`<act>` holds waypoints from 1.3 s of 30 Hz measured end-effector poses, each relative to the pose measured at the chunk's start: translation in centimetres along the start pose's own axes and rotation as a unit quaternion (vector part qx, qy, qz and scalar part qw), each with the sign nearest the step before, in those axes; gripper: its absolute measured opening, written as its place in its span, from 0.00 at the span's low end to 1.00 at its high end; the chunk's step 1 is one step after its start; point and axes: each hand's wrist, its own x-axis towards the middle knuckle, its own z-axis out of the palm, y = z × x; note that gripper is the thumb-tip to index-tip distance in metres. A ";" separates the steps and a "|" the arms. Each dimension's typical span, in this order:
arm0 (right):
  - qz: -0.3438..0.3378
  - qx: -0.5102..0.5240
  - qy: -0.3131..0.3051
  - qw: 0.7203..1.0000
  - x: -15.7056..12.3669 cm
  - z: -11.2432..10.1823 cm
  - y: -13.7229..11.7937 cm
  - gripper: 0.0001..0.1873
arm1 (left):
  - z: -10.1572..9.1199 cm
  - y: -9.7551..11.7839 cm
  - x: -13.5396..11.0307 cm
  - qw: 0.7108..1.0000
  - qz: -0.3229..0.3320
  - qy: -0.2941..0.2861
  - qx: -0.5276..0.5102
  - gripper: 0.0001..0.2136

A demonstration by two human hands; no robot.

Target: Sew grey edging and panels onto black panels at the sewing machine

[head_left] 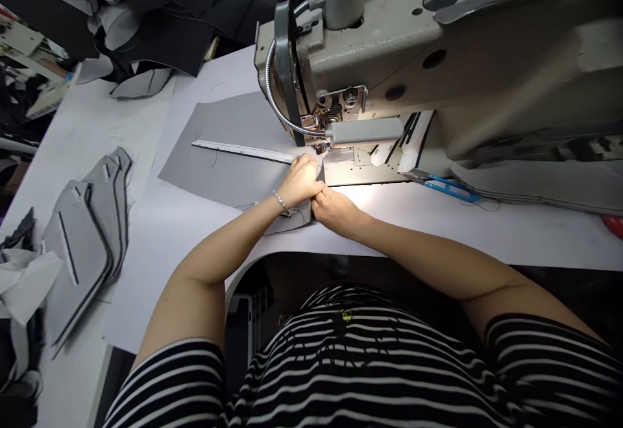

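Observation:
A large grey fabric panel point(233, 123) lies on the white table, with a narrow white strip point(243, 150) running across it towards the sewing machine point(335, 117). My left hand point(302, 180) bends over the panel's right end, close in front of the needle area, its fingers closed on the fabric. Touching it on the right, my right hand point(335, 211) pinches the near edge of the same panel. Part of the fabric is folded under my left wrist, with loose threads there. My fingers hide the exact spot each one grips.
Blue-handled thread snips point(445, 186) rest right of the needle, beside a stack of grey pieces point(545, 185). More grey cut panels point(80, 240) are stacked at the left. Dark fabric point(180, 13) is heaped at the back left. The machine's lamp point(367, 131) hangs low by the needle.

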 end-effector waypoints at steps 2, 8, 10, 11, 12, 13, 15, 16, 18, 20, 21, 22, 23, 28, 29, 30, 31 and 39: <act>-0.005 0.016 0.004 1.000 -0.2 0.0 -0.3 0.19 | 0.0 -0.1 -0.2 1.000 -0.006 -0.001 0.002 0.18; -0.006 0.033 0.054 0.998 -0.5 0.1 -0.9 0.19 | -1.7 -0.8 -1.4 0.997 0.023 -0.049 -0.061 0.18; -0.017 0.029 0.069 0.997 -0.5 0.1 -0.9 0.20 | -2.5 -0.9 -1.7 0.994 0.021 -0.065 -0.081 0.17; -0.024 0.024 0.075 0.997 -0.5 0.1 -0.9 0.20 | -2.9 -0.9 -1.7 0.994 0.018 -0.073 -0.085 0.17; -0.029 0.019 0.079 0.996 -0.5 0.1 -0.9 0.20 | -3.2 -0.9 -1.8 0.993 0.014 -0.079 -0.086 0.16; -0.032 0.014 0.081 0.996 -0.6 0.1 -0.9 0.20 | -3.4 -0.8 -1.8 0.993 0.011 -0.085 -0.086 0.16; -0.034 0.006 0.080 0.996 -0.7 0.1 -1.0 0.19 | -3.5 -0.6 -1.9 0.992 0.006 -0.091 -0.085 0.14; -0.033 0.002 0.077 0.996 -0.7 0.1 -1.1 0.19 | -3.5 -0.6 -2.0 0.992 0.008 -0.090 -0.087 0.13; -0.032 -0.006 0.066 0.997 -0.9 0.2 -1.2 0.19 | -3.3 -0.5 -2.0 0.992 0.020 -0.084 -0.096 0.11; -0.035 -0.013 0.051 0.998 -0.9 0.2 -1.3 0.19 | -3.0 -0.6 -2.1 0.990 0.029 -0.080 -0.110 0.09; -0.039 -0.014 0.045 0.998 -0.9 0.3 -1.3 0.19 | -2.9 -0.6 -2.1 0.990 0.025 -0.080 -0.117 0.09; -0.046 -0.016 0.039 0.998 -0.9 0.3 -1.3 0.20 | -2.8 -0.7 -2.1 0.989 0.017 -0.082 -0.124 0.09; -0.052 -0.019 0.034 0.998 -0.9 0.3 -1.2 0.20 | -2.7 -0.7 -2.1 0.988 0.006 -0.084 -0.131 0.09; -0.076 -0.031 0.025 0.996 -0.7 0.4 -1.2 0.20 | -2.7 -0.4 -1.9 0.984 -0.018 -0.104 -0.141 0.11; -0.079 -0.033 0.025 0.996 -0.7 0.4 -1.3 0.20 | -2.7 -0.4 -1.8 0.984 -0.021 -0.109 -0.141 0.11; -0.081 -0.036 0.025 0.996 -0.7 0.5 -1.3 0.20 | -2.7 -0.3 -1.8 0.983 -0.024 -0.115 -0.142 0.11; -0.082 -0.040 0.024 0.996 -0.7 0.5 -1.4 0.20 | -2.8 -0.3 -1.7 0.982 -0.026 -0.120 -0.143 0.11; -0.075 -0.035 0.039 0.996 -0.5 0.4 -1.5 0.18 | -2.3 0.0 -1.8 0.982 -0.040 -0.119 -0.139 0.10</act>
